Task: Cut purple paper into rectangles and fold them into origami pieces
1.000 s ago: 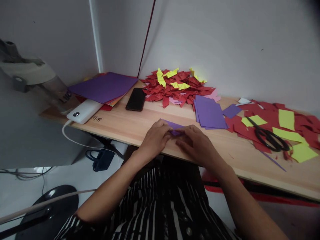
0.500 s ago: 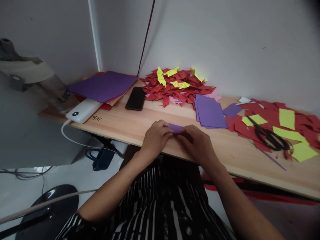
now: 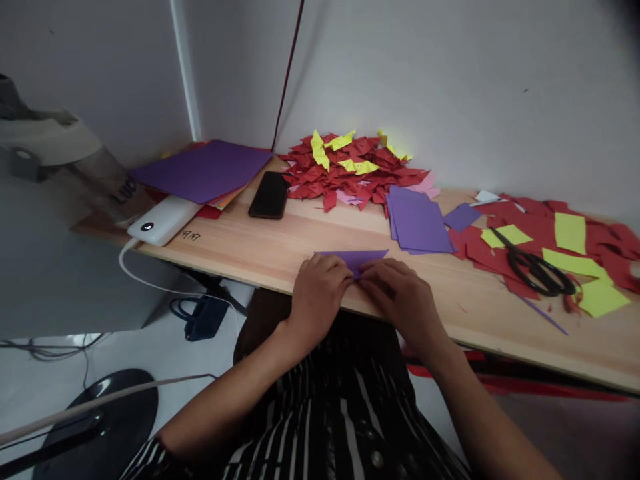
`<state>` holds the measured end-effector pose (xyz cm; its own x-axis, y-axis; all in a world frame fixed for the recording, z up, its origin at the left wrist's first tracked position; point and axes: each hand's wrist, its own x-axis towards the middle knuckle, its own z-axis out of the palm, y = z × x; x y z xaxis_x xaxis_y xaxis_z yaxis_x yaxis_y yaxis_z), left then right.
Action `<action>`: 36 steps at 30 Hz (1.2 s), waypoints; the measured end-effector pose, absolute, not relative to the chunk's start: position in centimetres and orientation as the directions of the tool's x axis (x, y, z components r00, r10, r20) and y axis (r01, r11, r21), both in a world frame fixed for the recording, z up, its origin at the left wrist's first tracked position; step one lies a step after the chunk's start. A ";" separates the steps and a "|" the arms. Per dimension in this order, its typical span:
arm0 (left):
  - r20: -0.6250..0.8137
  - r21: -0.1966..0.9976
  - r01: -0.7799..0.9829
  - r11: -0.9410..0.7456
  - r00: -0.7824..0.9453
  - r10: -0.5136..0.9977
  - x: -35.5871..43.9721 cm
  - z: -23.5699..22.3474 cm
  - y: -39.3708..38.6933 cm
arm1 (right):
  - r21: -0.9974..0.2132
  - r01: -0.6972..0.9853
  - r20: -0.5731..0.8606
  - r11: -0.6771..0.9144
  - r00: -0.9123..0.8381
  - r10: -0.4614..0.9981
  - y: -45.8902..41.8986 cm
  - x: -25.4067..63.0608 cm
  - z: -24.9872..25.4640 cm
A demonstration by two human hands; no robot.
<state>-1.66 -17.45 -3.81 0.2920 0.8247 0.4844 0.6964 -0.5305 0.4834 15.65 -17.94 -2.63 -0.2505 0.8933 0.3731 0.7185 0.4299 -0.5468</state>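
A folded piece of purple paper (image 3: pixel 356 260) lies near the table's front edge, its long straight fold facing away from me. My left hand (image 3: pixel 323 287) has its fingers closed on the left side of the paper. At the right side, my right hand (image 3: pixel 400 290) pinches the near edge with thumb and fingers. The two hands' fingertips almost meet at the paper's near middle, and they hide part of it. Just beyond my right hand is a small stack of purple paper sheets (image 3: pixel 421 220).
Folded red and yellow paper shapes (image 3: pixel 350 170) are heaped against the wall. Black scissors (image 3: pixel 537 270) rest on red and yellow scraps (image 3: pixel 570 233) at the right. A phone (image 3: pixel 269 195), white power bank (image 3: pixel 163 220) and large purple sheets (image 3: pixel 205 170) occupy the table's left.
Both hands have shifted slightly toward me, with the left hand a little to the right. More of the folded purple paper now shows beyond the fingers.
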 end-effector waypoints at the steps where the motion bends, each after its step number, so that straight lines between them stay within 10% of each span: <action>1: 0.484 0.493 0.693 -0.527 0.285 0.827 -1.7 -3.8 -17.5 | -0.562 0.711 0.363 0.423 -0.248 0.898 -17.8 15.7 -2.6; 36: 0.487 0.286 0.735 -0.615 0.441 0.754 -2.7 -4.0 -19.0 | -0.260 0.892 0.246 0.371 -0.310 0.918 -17.0 14.7 -1.8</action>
<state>-2.66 -19.01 -4.02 0.4414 0.7538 0.4868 0.7348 -0.6150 0.2860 14.68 -17.03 -1.83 -0.3105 0.9182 0.2459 0.8916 0.3710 -0.2596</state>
